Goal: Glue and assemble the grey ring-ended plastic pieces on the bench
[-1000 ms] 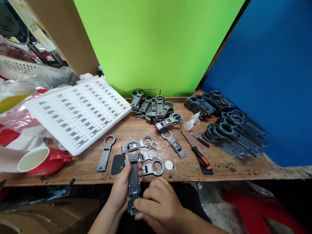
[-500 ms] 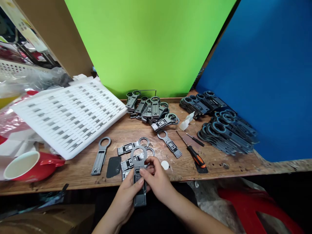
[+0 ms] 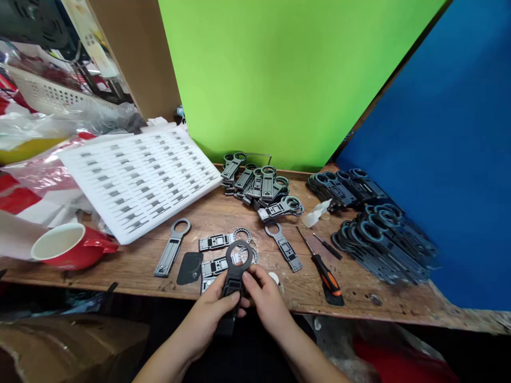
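Note:
A dark flat part with a ring end point(image 3: 235, 266) is held upright over the table's front edge, ring pointing away. My left hand point(image 3: 211, 314) grips its body, thumb across the front. On the ring's right side just below the hole, my right hand point(image 3: 265, 300) pinches the same part. Beyond it lie two similar grey parts, the nearer point(image 3: 213, 266) partly hidden by the held one. A single ring part point(image 3: 172, 249) lies to the left beside a black pad point(image 3: 190, 268), and another point(image 3: 285, 249) lies to the right.
A white slotted tray point(image 3: 143, 181) and a red mug point(image 3: 74, 247) are at left. Ring parts are piled at the back point(image 3: 257, 183) and right point(image 3: 383, 239). An orange-black screwdriver point(image 3: 325, 274), a thinner one point(image 3: 327, 246) and a small translucent bottle point(image 3: 315, 214) lie on the wooden table point(image 3: 359, 303).
The view has turned left, so the scene sits further right. My right fingers have moved up the part, nearer the ring. The part's front looks darker.

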Tool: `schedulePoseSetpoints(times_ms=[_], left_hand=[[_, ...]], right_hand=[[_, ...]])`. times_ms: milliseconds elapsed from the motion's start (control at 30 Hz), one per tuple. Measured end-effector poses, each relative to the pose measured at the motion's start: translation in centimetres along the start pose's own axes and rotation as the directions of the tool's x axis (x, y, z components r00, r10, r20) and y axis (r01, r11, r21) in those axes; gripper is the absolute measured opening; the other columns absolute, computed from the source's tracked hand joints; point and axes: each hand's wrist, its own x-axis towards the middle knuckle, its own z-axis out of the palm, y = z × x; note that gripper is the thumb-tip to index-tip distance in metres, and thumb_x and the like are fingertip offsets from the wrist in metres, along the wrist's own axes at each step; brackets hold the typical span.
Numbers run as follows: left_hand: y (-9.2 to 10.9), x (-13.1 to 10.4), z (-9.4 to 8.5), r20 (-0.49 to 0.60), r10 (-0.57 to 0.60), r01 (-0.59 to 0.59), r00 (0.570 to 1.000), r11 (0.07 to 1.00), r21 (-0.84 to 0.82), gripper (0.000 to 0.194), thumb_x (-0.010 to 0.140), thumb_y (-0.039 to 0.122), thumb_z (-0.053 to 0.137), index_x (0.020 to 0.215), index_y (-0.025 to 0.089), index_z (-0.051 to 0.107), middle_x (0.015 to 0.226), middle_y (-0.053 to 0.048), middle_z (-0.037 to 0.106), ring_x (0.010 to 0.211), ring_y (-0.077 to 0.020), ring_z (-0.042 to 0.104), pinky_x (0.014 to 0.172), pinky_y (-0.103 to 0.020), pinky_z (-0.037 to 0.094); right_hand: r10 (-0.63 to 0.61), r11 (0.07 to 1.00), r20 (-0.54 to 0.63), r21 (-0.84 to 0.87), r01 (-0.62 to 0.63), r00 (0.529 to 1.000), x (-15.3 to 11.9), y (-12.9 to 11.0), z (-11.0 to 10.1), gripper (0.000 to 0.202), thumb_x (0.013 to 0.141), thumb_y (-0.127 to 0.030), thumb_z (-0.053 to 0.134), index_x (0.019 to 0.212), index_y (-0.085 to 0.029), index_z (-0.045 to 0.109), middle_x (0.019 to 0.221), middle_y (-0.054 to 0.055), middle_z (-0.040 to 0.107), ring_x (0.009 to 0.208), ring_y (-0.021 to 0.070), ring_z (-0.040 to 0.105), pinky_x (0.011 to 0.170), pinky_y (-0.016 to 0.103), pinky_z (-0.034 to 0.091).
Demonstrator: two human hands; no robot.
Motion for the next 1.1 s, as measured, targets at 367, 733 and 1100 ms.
schedulePoseSetpoints(times_ms=[367, 733, 1100], left_hand=[[0.1, -0.6, 0.4, -0.005, -0.105, 0.104, 0.995, 0.994, -0.024, 0.075, 0.073, 0.029, 0.068, 0.139, 0.024, 0.031, 0.101, -0.008, 0.064, 0.077, -0.0181, 0.066, 0.069, -0.03, 0.051], [-0.4, -0.9, 0.1, 0.02, -0.014, 0.012, 1.0, 0.996, 0.092, 0.084, 0.075, 0.038, 0.066, 0.144, 0.027, 0.018, 0.123, -0.012, 0.056, 0.081, -0.0189, 0.066, 0.072, -0.031, 0.051], [0.0, -1.8, 0.2, 0.034, 0.084, -0.09, 0.996, 0.9, 0.427, 0.067, 0.085, 0.042, 0.052, 0.143, 0.026, 0.023, 0.131, -0.009, 0.051, 0.093, -0.0191, 0.062, 0.084, -0.034, 0.05]], right_hand=[[0.055, 0.998, 0.036, -0.033, -0.054, 0.998, 0.4, -0.4, -0.4, 0.03, 0.073, -0.045, 0.064, 0.069, -0.016, 0.057, 0.063, -0.002, 0.055, 0.059, 0.011, 0.048, 0.057, 0.023, 0.038], [0.142, 0.988, 0.124, 0.035, -0.147, 0.982, 0.2, -2.0, -1.0, 0.027, 0.065, -0.038, 0.07, 0.074, -0.014, 0.063, 0.071, 0.002, 0.062, 0.065, 0.0134, 0.054, 0.061, 0.025, 0.042], [0.037, 0.99, 0.174, -0.143, -0.012, 0.984, -0.2, -2.8, -2.0, 0.02, 0.071, -0.034, 0.065, 0.075, -0.014, 0.065, 0.071, 0.002, 0.064, 0.063, 0.0134, 0.056, 0.062, 0.026, 0.044]])
